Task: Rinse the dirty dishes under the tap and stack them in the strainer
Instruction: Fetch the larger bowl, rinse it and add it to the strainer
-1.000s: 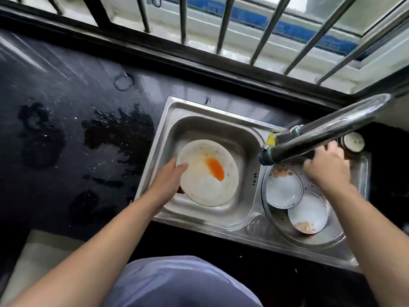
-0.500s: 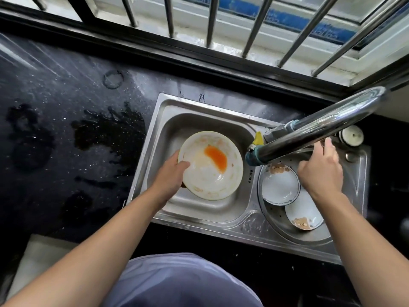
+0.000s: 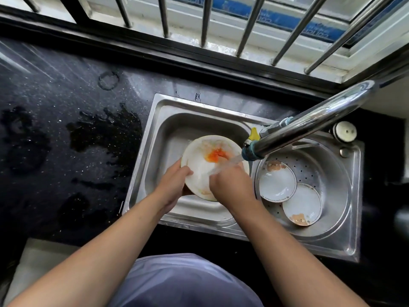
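Note:
A white plate (image 3: 202, 160) with an orange smear is held tilted over the left sink basin (image 3: 177, 129). My left hand (image 3: 172, 185) grips its left rim. My right hand (image 3: 230, 185) lies on the plate's right side, fingers down on its surface. Water runs from the spout of the chrome tap (image 3: 309, 127) onto the plate and my right hand. In the round perforated strainer (image 3: 332, 173) on the right lie two small white dishes with bear prints, one (image 3: 277, 181) beside the other (image 3: 302, 203).
The dark speckled counter (image 3: 55, 107) to the left carries wet patches (image 3: 104, 131). A window with metal bars (image 3: 205, 21) runs along the back. A white round knob (image 3: 345, 131) sits behind the strainer. The sink's front edge (image 3: 199, 227) is close to my body.
My right hand left the tap area behind the strainer and came onto the plate. Water now runs from the spout. The plate moved right, under the spout.

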`<control>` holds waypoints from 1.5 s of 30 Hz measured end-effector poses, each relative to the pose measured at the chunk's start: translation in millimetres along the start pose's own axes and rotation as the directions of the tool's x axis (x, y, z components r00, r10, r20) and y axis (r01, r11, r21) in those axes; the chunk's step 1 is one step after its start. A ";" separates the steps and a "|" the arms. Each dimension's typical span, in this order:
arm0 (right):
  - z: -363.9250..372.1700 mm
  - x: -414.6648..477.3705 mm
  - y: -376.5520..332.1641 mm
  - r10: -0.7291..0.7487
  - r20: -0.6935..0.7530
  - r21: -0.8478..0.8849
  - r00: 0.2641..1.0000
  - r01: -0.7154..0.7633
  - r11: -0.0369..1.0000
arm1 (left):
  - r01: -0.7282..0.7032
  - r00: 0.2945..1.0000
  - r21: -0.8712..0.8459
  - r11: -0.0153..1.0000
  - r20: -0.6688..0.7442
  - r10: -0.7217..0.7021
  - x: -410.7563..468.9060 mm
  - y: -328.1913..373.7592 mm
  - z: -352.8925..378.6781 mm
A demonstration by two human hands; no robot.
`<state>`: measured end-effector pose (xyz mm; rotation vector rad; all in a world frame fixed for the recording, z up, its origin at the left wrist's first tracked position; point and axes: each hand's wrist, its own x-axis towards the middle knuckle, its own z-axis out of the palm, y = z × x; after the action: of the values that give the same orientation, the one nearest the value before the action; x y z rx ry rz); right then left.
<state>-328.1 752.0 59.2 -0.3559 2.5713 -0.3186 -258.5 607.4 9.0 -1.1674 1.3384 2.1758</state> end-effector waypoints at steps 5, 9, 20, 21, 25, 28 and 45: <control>8.6 1.9 -30.9 -0.329 0.257 0.169 0.909 0.293 0.941 | -0.027 0.998 -0.002 1.000 -0.053 0.027 3.0 -0.5 0.7; 2.1 -4.8 2.1 -0.188 0.332 0.033 0.924 0.187 0.982 | -0.020 0.994 0.016 1.000 -0.103 0.022 3.9 0.8 -10.4; 12.4 10.7 5.4 -0.196 0.400 0.095 0.895 0.172 0.981 | -0.009 0.990 0.087 0.996 -0.137 0.021 9.7 5.5 -0.2; 13.5 14.1 10.9 -0.114 0.402 0.028 0.909 0.112 0.993 | -0.009 0.990 0.105 0.994 -0.136 0.023 11.0 5.8 -1.3; 23.2 28.0 -11.0 -0.100 0.275 0.073 0.956 0.082 0.994 | 0.003 0.993 0.168 0.986 -0.120 0.017 8.8 4.6 10.7; 29.5 18.5 -20.0 -0.327 0.311 0.271 0.892 0.246 0.930 | 0.012 0.986 0.134 0.991 -0.167 0.010 8.4 5.5 8.2; 28.0 22.5 16.6 -0.021 0.476 0.067 0.879 -0.013 0.998 | 0.030 0.985 0.117 0.993 -0.170 -0.010 0.8 1.4 1.3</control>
<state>-335.1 756.2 20.5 -0.3625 2.0689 -0.2785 -260.6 607.7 9.5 -1.3376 1.4970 1.9894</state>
